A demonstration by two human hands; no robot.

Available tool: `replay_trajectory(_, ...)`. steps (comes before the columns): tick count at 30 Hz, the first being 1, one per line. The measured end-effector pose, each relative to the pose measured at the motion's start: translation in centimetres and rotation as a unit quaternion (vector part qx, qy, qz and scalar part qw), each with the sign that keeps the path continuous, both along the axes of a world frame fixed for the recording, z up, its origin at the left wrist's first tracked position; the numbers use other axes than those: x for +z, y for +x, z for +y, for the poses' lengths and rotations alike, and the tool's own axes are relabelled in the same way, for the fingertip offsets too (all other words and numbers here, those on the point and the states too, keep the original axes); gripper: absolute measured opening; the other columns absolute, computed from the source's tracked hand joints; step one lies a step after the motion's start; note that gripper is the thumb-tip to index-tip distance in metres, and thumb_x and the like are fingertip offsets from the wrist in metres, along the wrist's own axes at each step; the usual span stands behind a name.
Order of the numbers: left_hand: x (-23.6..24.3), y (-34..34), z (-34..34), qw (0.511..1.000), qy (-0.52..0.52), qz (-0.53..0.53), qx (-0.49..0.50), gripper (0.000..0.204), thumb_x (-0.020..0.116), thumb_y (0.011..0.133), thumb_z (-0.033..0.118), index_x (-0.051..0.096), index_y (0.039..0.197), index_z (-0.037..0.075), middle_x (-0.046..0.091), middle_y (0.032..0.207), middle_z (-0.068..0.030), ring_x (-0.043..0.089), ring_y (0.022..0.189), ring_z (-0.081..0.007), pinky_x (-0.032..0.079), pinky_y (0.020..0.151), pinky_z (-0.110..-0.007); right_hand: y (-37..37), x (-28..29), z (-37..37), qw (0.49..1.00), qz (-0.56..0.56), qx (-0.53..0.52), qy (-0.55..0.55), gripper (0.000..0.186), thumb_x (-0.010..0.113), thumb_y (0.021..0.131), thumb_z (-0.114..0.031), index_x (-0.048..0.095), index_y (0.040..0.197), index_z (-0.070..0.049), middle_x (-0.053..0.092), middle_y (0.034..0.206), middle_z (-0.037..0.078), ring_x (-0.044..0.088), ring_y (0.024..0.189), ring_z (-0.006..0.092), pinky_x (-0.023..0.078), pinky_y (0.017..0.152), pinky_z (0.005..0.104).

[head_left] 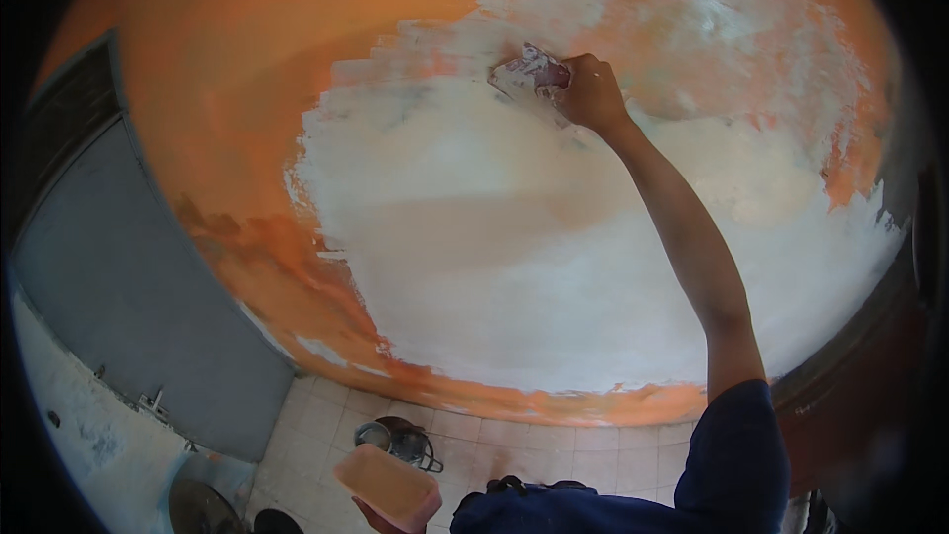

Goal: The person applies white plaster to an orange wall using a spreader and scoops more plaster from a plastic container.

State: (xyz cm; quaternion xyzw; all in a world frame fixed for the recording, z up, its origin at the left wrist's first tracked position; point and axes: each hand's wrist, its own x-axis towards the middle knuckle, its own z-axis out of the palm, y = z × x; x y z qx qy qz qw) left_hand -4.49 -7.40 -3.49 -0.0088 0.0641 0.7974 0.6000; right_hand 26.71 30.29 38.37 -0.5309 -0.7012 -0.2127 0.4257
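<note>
My right hand (593, 94) reaches up to the wall, its fingers closed round a putty-smeared scraper (542, 71). The scraper's blade lies against the wall at the upper edge of a broad white putty patch (474, 267). Orange paint (237, 40) surrounds the patch, and thin, streaky white covers the upper right. Low in the view, a pink rectangular tub (388, 485) with a tan top face rests in my left hand (371, 516). Only a small part of that hand shows under the tub; the rest is hidden.
On the tiled floor (326, 415) below the wall stands a dark round pan or bucket (407, 440) with a smaller round container (373, 434) beside it. A grey door (148, 287) with a bolt is at the left. Dark round objects (203, 509) sit at the lower left.
</note>
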Motion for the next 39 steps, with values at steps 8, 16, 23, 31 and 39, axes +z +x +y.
replay_trajectory(8, 6.7, 4.2, 3.2, 0.785, -0.067, 0.585, 0.193, 0.070, 0.066, 0.073, 0.025, 0.033, 0.130, 0.002, 0.050, 0.119, -0.0149, 0.054, 0.099, -0.0267, 0.049, 0.075, -0.041, 0.7, 6.3, -2.0, 0.980, 0.060, -0.185, -0.032, 0.040, 0.062, 0.071, -0.038, 0.066, 0.093, -0.004, 0.064, 0.096, 0.019, 0.062, 0.089, 0.0349, 0.051, 0.077, 0.0404)
replay_trajectory(16, 3.2, 4.0, 2.8, 0.766, -0.149, 0.584, 0.223, 0.067, 0.061, 0.080, 0.028, 0.029, 0.132, 0.002, 0.051, 0.117, -0.0170, 0.058, 0.094, -0.0252, 0.054, 0.073, -0.038, 4.9, 12.4, -2.0, 0.968, 0.077, -0.227, 0.069, 0.049, 0.060, 0.070, -0.041, 0.060, 0.109, -0.011, 0.061, 0.107, 0.016, 0.060, 0.097, 0.0332, 0.048, 0.084, 0.0395)
replay_trajectory(23, 1.8, 1.6, -0.7, 0.999, 0.002, -0.029, 0.023, 0.068, 0.041, 0.086, 0.056, 0.029, 0.139, 0.015, 0.036, 0.138, -0.0118, 0.037, 0.124, -0.0360, 0.028, 0.099, -0.059, 3.6, 11.7, -6.8, 0.960, -0.034, -0.179, 0.214, 0.035, 0.059, 0.072, -0.019, 0.058, 0.106, -0.012, 0.062, 0.099, 0.017, 0.061, 0.088, 0.0333, 0.050, 0.076, 0.0432)
replay_trajectory(31, 4.0, 2.0, -0.1, 0.999, 0.000, 0.050, 0.010, 0.069, 0.040, 0.086, 0.058, 0.028, 0.139, 0.016, 0.033, 0.140, -0.0109, 0.034, 0.126, -0.0351, 0.026, 0.101, -0.058, 1.1, -2.5, -0.4, 0.934, -0.180, -0.069, 0.300, 0.051, 0.055, 0.070, -0.003, 0.047, 0.120, -0.006, 0.044, 0.124, 0.019, 0.044, 0.114, 0.0360, 0.039, 0.096, 0.0447)
replay_trajectory(39, 3.3, 2.4, 0.7, 0.976, 0.188, -0.083, -0.074, 0.069, 0.040, 0.086, 0.056, 0.027, 0.140, 0.016, 0.032, 0.141, -0.0099, 0.033, 0.126, -0.0349, 0.026, 0.102, -0.057, -4.5, -13.2, 2.8, 0.943, -0.282, 0.000, 0.176, 0.047, 0.048, 0.079, -0.010, 0.045, 0.124, 0.003, 0.043, 0.129, 0.020, 0.035, 0.125, 0.0389, 0.033, 0.102, 0.0456)
